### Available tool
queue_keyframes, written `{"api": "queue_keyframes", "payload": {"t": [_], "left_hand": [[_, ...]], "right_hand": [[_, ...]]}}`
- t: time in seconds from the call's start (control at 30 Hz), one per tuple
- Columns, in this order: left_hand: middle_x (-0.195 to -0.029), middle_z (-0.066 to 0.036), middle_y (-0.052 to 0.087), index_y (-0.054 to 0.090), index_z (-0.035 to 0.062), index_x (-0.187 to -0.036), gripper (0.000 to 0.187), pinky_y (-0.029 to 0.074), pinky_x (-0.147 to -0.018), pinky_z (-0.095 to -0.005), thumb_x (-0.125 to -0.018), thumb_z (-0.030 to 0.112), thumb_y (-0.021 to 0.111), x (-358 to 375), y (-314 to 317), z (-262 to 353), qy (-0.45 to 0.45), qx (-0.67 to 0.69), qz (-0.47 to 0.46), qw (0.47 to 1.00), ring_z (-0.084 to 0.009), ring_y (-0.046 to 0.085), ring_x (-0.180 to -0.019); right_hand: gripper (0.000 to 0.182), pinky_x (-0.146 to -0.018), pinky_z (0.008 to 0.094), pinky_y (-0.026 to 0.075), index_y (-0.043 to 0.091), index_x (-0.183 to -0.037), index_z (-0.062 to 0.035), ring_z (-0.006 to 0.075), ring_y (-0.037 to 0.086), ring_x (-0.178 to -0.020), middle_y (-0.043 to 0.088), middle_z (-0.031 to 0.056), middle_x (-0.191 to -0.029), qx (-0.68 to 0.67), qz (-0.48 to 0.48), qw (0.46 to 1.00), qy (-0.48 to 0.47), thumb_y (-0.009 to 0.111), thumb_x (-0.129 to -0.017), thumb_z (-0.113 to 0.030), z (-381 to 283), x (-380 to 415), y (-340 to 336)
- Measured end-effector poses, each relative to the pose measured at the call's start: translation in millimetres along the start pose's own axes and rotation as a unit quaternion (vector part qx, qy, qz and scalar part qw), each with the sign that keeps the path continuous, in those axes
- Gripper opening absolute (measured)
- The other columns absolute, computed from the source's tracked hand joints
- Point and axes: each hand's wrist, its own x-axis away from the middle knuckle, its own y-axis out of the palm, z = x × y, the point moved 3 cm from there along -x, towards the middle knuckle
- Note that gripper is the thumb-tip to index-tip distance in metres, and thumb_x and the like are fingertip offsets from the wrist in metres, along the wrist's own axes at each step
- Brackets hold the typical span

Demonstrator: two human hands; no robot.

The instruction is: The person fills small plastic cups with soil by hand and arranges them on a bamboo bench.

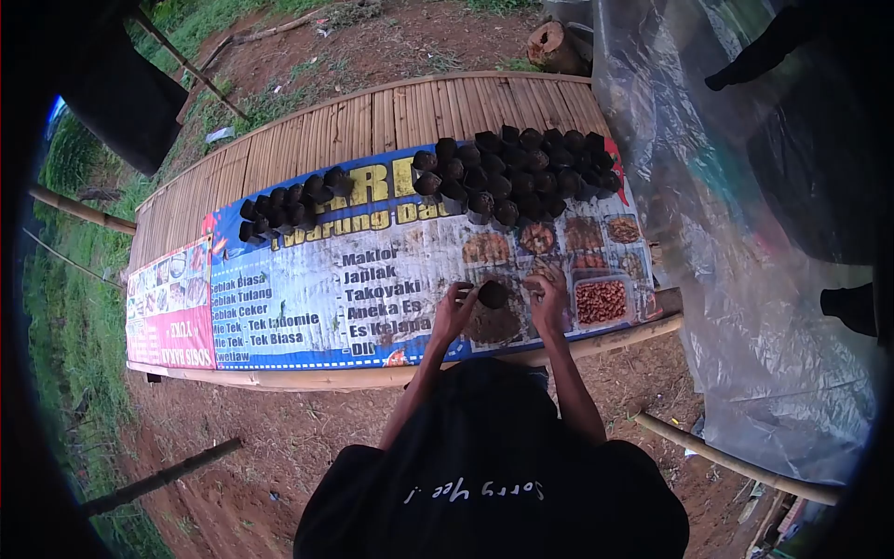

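The fingers of the left hand (453, 312) and right hand (548, 300) pinch a small black bag (493, 294) from both sides, above a soil heap (494, 324) on the counter (307, 130). It looks thin and floppy, light until filled; the rim seems best to hold. The fingertips are too small to make out.

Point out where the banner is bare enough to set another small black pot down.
Free: the text strip of the banner between the left pot cluster and the hands, and the pink end. Crowded: the big pot cluster top right, and around the soil pile between left hand and right hand.
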Motion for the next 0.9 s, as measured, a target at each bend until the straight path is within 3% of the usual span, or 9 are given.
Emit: {"api": "queue_keyframes", "payload": {"t": [0.13, 0.23, 0.3, 0.33, 0.4, 0.5, 0.63, 0.8, 0.9], "left_hand": [[-0.092, -0.018, 0.068, 0.059, 0.0043, -0.111, 0.037, 0.051, -0.068, -0.0378, -0.088, 0.032, 0.062, -3.6, -4.2, -9.0, 0.000, 0.048, -0.008, 0.999, -0.0273, 0.067, -0.078], [-0.088, -0.017, 0.068, 0.060, 0.0041, -0.106, 0.034, 0.051, -0.067, -0.0387, -0.088, 0.032, 0.063, -1.4, -5.7, -2.5, 0.015, 0.025, -0.001, 1.000, -0.0294, 0.067, -0.077], [-0.083, -0.018, 0.067, 0.062, 0.0041, -0.099, 0.031, 0.051, -0.066, -0.0399, -0.087, 0.033, 0.063, 0.0, -5.9, 8.6, 0.034, -0.097, -0.011, 0.995, -0.0311, 0.067, -0.076], [-0.083, -0.018, 0.067, 0.062, 0.0041, -0.099, 0.031, 0.051, -0.066, -0.0399, -0.087, 0.033, 0.063, 4.0, -6.3, 16.3, 0.032, -0.096, -0.010, 0.995, -0.0311, 0.067, -0.076], [-0.078, -0.020, 0.066, 0.062, 0.0031, -0.092, 0.029, 0.050, -0.065, -0.0432, -0.087, 0.032, 0.062, 5.7, -4.7, 31.5, 0.068, -0.102, -0.016, 0.992, -0.0356, 0.066, -0.073], [-0.077, -0.021, 0.065, 0.060, 0.0016, -0.088, 0.031, 0.050, -0.064, -0.0462, -0.086, 0.032, 0.062, -1.1, 3.7, 21.3, 0.108, -0.141, 0.005, 0.984, -0.0397, 0.064, -0.072], [-0.077, -0.023, 0.064, 0.059, 0.0008, -0.084, 0.029, 0.049, -0.064, -0.0486, -0.086, 0.030, 0.062, -5.7, 5.7, 18.7, 0.152, -0.152, 0.009, 0.977, -0.0420, 0.063, -0.073], [-0.074, -0.025, 0.062, 0.057, -0.0005, -0.082, 0.028, 0.049, -0.065, -0.0508, -0.084, 0.027, 0.063, 4.3, -1.6, 46.5, 0.048, -0.193, 0.026, 0.980, -0.0427, 0.062, -0.074], [-0.074, -0.026, 0.061, 0.056, -0.0014, -0.080, 0.028, 0.048, -0.065, -0.0508, -0.081, 0.025, 0.063, 0.4, 4.9, 29.9, 0.102, -0.175, 0.029, 0.979, -0.0439, 0.061, -0.074]], "right_hand": [[0.033, -0.077, 0.0336, 0.050, 0.066, -0.097, -0.0067, 0.0256, 0.063, -0.096, 0.062, 0.0108, -0.103, 0.048, -0.068, 0.996, -0.021, 0.062, -0.069, 0.011, 10.1, -1.7, 6.2], [0.022, -0.077, 0.0344, 0.049, 0.065, -0.096, -0.0052, 0.0271, 0.062, -0.093, 0.063, 0.0123, -0.097, 0.000, -0.090, 0.995, -0.043, 0.064, -0.076, 0.002, 5.3, -4.6, 10.5], [0.013, -0.077, 0.0359, 0.048, 0.062, -0.091, -0.0026, 0.0290, 0.062, -0.089, 0.063, 0.0146, -0.088, -0.060, -0.165, 0.976, 0.127, 0.063, -0.085, -0.014, -11.5, -6.9, 9.3], [0.013, -0.077, 0.0359, 0.048, 0.062, -0.091, -0.0026, 0.0290, 0.062, -0.089, 0.063, 0.0146, -0.088, -0.061, -0.167, 0.976, 0.127, 0.063, -0.085, -0.014, -13.2, -3.6, 12.5], [0.023, -0.071, 0.0384, 0.048, 0.059, -0.088, -0.0027, 0.0326, 0.062, -0.083, 0.063, 0.0172, -0.082, 0.052, -0.170, 0.984, -0.012, 0.058, -0.090, -0.026, -19.6, 1.9, 18.0], [0.024, -0.064, 0.0475, 0.050, 0.059, -0.092, 0.0003, 0.0417, 0.062, -0.076, 0.064, 0.0234, -0.080, 0.099, -0.165, 0.977, -0.094, 0.055, -0.091, -0.024, -21.6, 8.2, 26.7], [0.023, -0.061, 0.0497, 0.049, 0.060, -0.093, -0.0003, 0.0436, 0.062, -0.072, 0.063, 0.0239, -0.074, 0.089, -0.207, 0.973, -0.046, 0.052, -0.092, -0.022, -29.9, 8.4, 28.7], [0.025, -0.062, 0.0495, 0.049, 0.060, -0.097, 0.0011, 0.0428, 0.062, -0.071, 0.062, 0.0259, -0.073, 0.083, -0.187, 0.979, -0.023, 0.051, -0.092, -0.021, -33.0, 9.1, 28.1], [0.025, -0.061, 0.0494, 0.049, 0.060, -0.098, 0.0012, 0.0430, 0.062, -0.071, 0.062, 0.0256, -0.073, 0.085, -0.179, 0.980, -0.032, 0.050, -0.092, -0.021, -30.7, 10.3, 28.6]]}}
